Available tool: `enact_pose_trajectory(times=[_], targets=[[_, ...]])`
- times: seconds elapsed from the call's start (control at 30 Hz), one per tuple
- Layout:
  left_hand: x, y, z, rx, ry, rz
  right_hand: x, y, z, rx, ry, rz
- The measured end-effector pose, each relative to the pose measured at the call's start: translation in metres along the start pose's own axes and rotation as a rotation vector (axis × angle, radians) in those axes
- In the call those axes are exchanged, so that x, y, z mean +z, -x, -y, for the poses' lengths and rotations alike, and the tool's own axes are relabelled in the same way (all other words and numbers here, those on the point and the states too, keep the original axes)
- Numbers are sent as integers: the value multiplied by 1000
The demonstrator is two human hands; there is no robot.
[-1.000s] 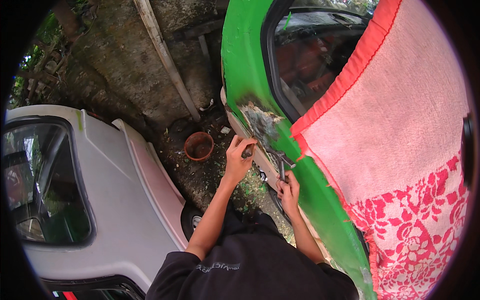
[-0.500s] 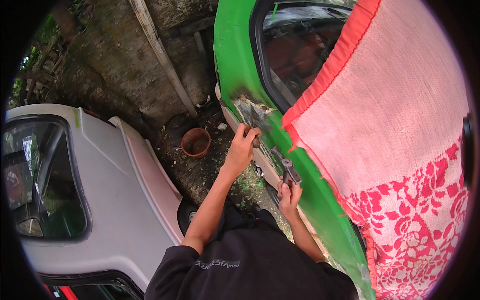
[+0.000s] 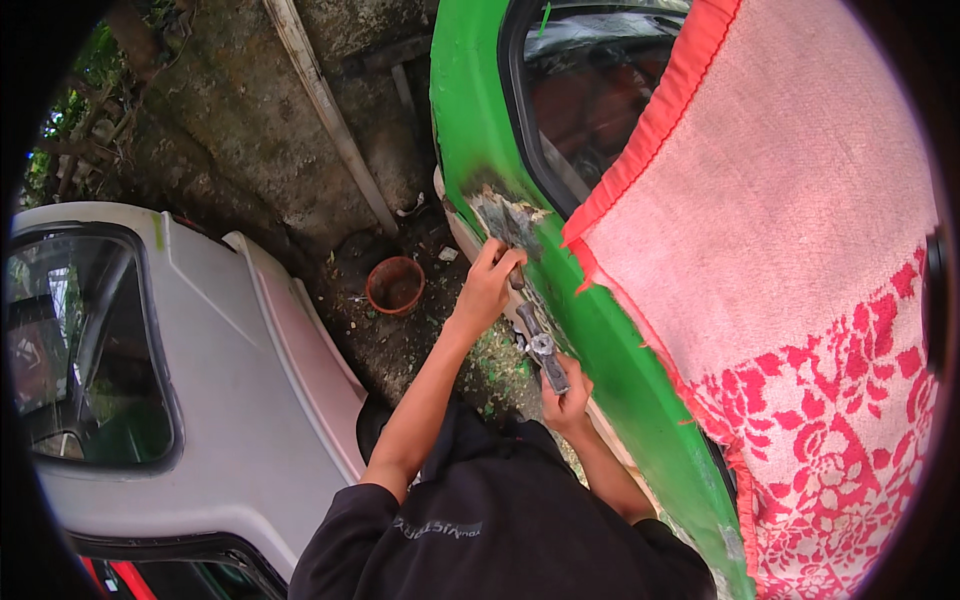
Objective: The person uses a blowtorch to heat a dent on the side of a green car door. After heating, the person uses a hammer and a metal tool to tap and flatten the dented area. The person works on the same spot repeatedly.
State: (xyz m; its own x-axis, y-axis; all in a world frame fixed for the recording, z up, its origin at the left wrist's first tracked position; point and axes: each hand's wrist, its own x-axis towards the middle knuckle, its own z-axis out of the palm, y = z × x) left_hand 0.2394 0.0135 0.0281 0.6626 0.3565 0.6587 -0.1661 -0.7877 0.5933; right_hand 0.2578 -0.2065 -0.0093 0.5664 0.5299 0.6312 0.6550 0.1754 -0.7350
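My left hand [image 3: 486,286] is closed round a chisel-like tool [image 3: 516,277] with a short brownish butt; its tip is mostly hidden by my fingers. It is held at the lower edge of a scraped, bare patch [image 3: 508,218] on the green car body [image 3: 610,345]. In my right hand [image 3: 569,397] is a hammer [image 3: 543,346], its metal head just below the butt of the chisel-like tool. Fingers and the hammer's head hide most of its handle.
A pink and red patterned cloth [image 3: 800,250] drapes over the green car, beside its window [image 3: 590,100]. To the left stands a grey-white vehicle [image 3: 230,370]. Between them, a terracotta pot [image 3: 395,286] sits on littered ground, near a leaning wooden plank [image 3: 330,110].
My right hand has shifted slightly left and down, and the hammer's head has swung left toward the chisel-like tool. The left hand stays nearly in place.
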Motion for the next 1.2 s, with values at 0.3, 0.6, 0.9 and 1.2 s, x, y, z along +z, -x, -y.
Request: enact_pose_trajectory(times=[0.3,0.6,0.9,1.2], targets=[[2,-15,5,21,62,-14,3,-12,-2,-115,177,14],[-1,-14,7,54,50,-34,11,-16,-10,-116,180,-75],[-4,-15,18,47,18,-15,21,-26,-13,6,195,-10],[-6,-10,27,-14,20,10,23,-22,-20,3,170,0]])
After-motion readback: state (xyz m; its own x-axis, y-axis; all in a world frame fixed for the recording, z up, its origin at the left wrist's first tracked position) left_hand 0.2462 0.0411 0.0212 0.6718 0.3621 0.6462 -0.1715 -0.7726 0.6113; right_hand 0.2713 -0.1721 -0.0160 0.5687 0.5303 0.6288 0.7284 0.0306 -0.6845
